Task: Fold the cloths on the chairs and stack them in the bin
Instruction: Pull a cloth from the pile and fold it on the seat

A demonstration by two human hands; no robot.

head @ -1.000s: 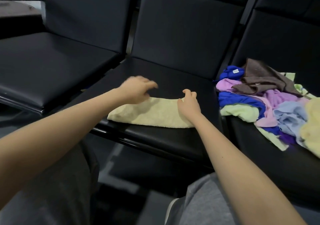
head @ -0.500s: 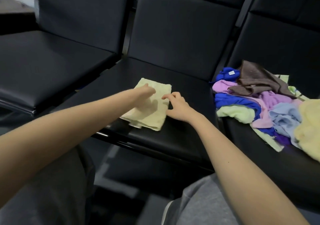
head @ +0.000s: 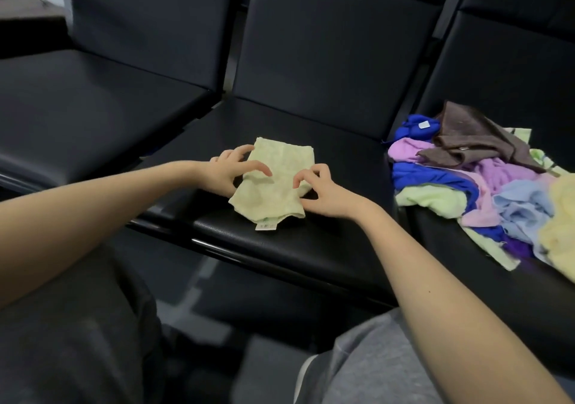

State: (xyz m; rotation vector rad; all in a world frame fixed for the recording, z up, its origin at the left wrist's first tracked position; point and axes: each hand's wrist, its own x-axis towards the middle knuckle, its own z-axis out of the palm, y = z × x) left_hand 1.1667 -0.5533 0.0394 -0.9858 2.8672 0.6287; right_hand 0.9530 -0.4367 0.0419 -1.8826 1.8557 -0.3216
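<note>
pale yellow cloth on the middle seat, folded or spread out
Folded: the pale yellow cloth lies as a small layered rectangle, its tag poking out at the near edge.

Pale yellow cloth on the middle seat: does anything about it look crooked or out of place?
Yes. The pale yellow cloth lies slantwise on the middle seat, its near edges do not line up, and its label sticks out toward the seat front.

2 bare forearms (head: 93,207). Soft grey jersey trousers (head: 370,360): R knee lighter, heathered, w/ pale inner-edge strip; L leg darker.
</note>
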